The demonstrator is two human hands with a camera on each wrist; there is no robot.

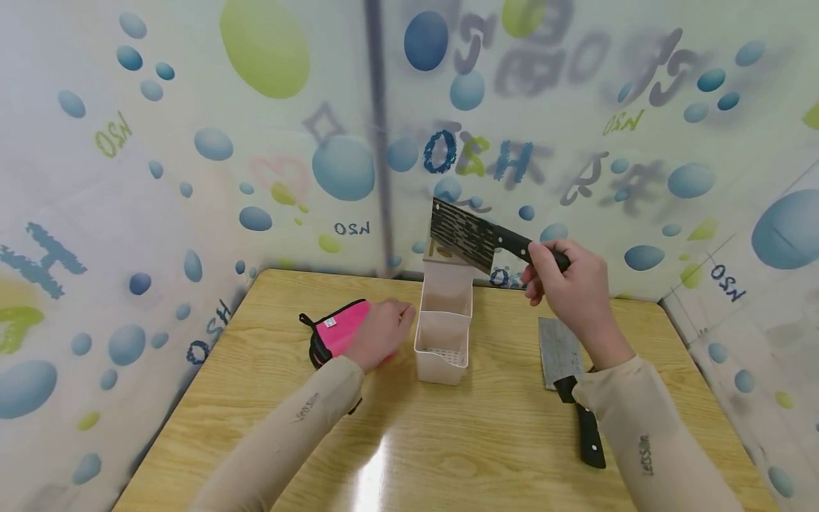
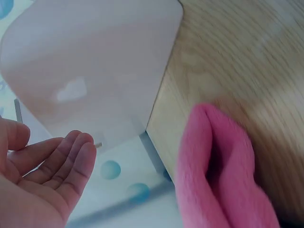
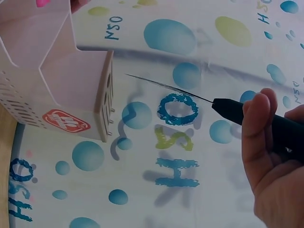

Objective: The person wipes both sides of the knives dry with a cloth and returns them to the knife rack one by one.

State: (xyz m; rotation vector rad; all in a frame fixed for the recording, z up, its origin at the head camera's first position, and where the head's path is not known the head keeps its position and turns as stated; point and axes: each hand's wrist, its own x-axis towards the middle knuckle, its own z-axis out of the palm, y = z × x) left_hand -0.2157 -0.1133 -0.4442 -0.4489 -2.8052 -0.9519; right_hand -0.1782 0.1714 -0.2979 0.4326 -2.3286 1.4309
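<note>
My right hand (image 1: 569, 281) grips the black handle of a cleaver (image 1: 463, 235) with a dark, streaked blade. In the head view the raised blade overlaps the back of a pale pink knife holder (image 1: 439, 372). Seen edge-on in the right wrist view, the cleaver (image 3: 166, 87) points at the holder's slotted top (image 3: 107, 95), with a gap between them. My left hand (image 1: 380, 331) is between the holder and a pink pouch (image 1: 348, 327) with black trim. Its fingers (image 2: 78, 166) are loosely bent beside the holder's wall (image 2: 95, 71), holding nothing.
A grey blade (image 1: 558, 348) and a black handle (image 1: 591, 437) lie on the wooden table (image 1: 473, 448) at the right, partly hidden by my right sleeve. Patterned cloth walls (image 1: 288, 142) rise close behind and beside the table.
</note>
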